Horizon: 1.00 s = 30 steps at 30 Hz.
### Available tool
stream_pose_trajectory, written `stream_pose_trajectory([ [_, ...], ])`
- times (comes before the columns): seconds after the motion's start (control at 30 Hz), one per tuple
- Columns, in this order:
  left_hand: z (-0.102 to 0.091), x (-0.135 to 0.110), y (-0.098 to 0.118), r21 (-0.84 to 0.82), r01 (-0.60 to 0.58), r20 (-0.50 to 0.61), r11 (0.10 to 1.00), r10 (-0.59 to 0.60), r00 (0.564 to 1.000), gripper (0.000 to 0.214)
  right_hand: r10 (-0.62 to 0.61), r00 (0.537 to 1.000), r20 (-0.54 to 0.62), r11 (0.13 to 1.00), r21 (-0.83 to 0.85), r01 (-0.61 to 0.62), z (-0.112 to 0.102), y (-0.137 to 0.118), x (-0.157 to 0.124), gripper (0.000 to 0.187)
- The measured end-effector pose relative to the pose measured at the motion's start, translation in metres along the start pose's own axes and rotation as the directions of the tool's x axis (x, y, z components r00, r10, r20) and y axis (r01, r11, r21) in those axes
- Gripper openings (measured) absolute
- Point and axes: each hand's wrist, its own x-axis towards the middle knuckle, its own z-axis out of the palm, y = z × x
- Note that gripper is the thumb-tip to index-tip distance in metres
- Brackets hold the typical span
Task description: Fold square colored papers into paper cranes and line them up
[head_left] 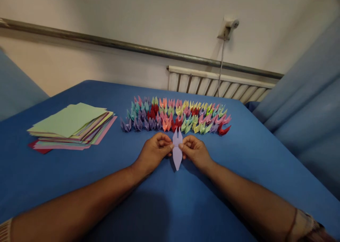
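A narrow, folded lilac paper piece (177, 151) with two points at its far end lies between my hands on the blue table (79, 178). My left hand (154, 152) pinches its left edge with fingers curled. My right hand (196, 151) pinches its right edge the same way. Just beyond the hands stand several rows of small folded paper cranes (176, 116) in many colours.
A stack of flat coloured paper sheets (73, 126), pale green on top, lies at the left of the table. Behind the table are a wall, a metal rail (132, 46) and a radiator (220, 84). Blue cloth hangs at the right (308, 103).
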Motion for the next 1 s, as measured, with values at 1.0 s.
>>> stream_pose_trajectory([
  [1.0,-0.0032,0.0017,-0.0009,0.162,-0.092,0.011,0.983,0.092,0.996,0.022,-0.053,0.998,-0.026,0.999,0.013,0.053,0.0002,0.0023,-0.001,0.036],
])
